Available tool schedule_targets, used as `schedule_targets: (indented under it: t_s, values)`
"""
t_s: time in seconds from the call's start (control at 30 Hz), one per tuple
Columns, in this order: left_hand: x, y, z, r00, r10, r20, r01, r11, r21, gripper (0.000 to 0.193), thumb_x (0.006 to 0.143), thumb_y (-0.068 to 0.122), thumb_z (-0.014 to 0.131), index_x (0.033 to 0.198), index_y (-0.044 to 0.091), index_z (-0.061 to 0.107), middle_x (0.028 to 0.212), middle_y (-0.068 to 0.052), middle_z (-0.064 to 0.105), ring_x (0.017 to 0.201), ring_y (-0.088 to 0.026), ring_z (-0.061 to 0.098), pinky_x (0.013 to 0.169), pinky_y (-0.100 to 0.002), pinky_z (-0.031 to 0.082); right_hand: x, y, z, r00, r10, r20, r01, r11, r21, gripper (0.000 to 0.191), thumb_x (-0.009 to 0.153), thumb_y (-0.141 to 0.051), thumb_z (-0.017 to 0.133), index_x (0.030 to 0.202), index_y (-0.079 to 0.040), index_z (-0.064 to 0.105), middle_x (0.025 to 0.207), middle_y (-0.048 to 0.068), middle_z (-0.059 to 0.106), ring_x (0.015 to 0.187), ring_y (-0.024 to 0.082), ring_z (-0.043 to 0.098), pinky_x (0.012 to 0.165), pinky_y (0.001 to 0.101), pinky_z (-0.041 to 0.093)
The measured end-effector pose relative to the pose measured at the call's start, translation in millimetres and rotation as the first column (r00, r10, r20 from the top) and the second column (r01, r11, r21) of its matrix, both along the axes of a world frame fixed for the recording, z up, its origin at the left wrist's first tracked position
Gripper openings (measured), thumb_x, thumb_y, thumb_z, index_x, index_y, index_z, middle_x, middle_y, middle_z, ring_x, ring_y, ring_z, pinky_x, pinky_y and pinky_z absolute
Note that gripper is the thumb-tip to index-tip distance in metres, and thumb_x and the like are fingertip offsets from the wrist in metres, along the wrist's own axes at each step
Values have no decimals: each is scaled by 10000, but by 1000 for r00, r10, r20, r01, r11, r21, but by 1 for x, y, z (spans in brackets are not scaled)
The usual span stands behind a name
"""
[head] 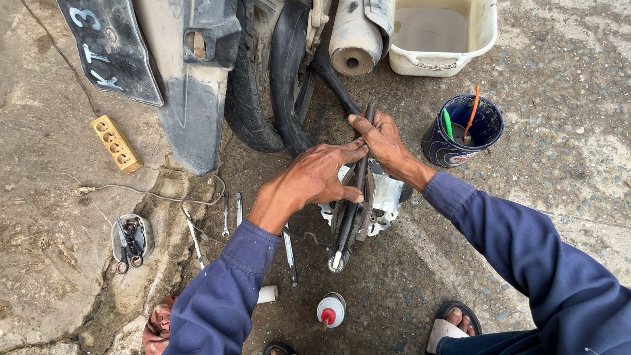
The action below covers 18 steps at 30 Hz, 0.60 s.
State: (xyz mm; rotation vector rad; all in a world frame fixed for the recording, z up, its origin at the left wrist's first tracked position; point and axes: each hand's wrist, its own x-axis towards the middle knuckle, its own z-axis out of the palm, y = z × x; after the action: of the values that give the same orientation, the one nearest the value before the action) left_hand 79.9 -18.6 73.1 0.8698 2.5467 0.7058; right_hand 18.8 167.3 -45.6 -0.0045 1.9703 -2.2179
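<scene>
My left hand point(319, 177) grips a long dark metal bar point(350, 210) near its middle, pressing it onto a white metal part point(388, 197) that lies on the ground. My right hand point(381, 138) holds the bar's upper end, fingers wrapped around it close to a loose black rubber tube point(289, 79). The bar's lower end point(336, 260) points toward me. Both arms wear blue sleeves.
A motorcycle's rear tyre point(246, 85), mudguard point(190, 98) and exhaust pipe point(355, 39) stand ahead. A white tub point(483, 33) and a blue can point(486, 128) sit at the right. Wrenches point(227, 213), a small bowl point(115, 240) of tools, a yellow socket strip point(116, 142) and a red-capped bottle point(330, 310) lie around.
</scene>
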Motion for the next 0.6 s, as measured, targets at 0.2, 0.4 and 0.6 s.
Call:
schedule_targets:
  t_s: [0.2,0.4,0.6]
  values:
    - [-1,2,-1,1000,13,27,-13,1000,-22,918,649,367,908,1442,105,526,1543,-74,477,1379,-297,493,1158,-435,373,-1,1,-4,1000,-5,-23,6,999,47,260,1006,-281,643,859,-68,619,674,-32,544,552,46,502,458,226,423]
    - [0,-1,0,999,-28,-36,30,999,34,914,666,372,915,1439,72,531,1535,-115,485,1392,-316,492,1157,-430,391,-1,0,-4,1000,-25,-18,26,998,64,263,999,-283,652,874,-51,636,687,-28,562,577,46,517,483,230,435]
    - [-1,0,0,1000,-8,7,8,1000,10,930,640,368,914,1437,77,533,1540,-105,477,1387,-312,483,1147,-424,388,-1,0,-2,1000,-20,10,20,1000,11,240,992,-260,652,889,-45,623,689,-14,575,555,61,563,465,224,469]
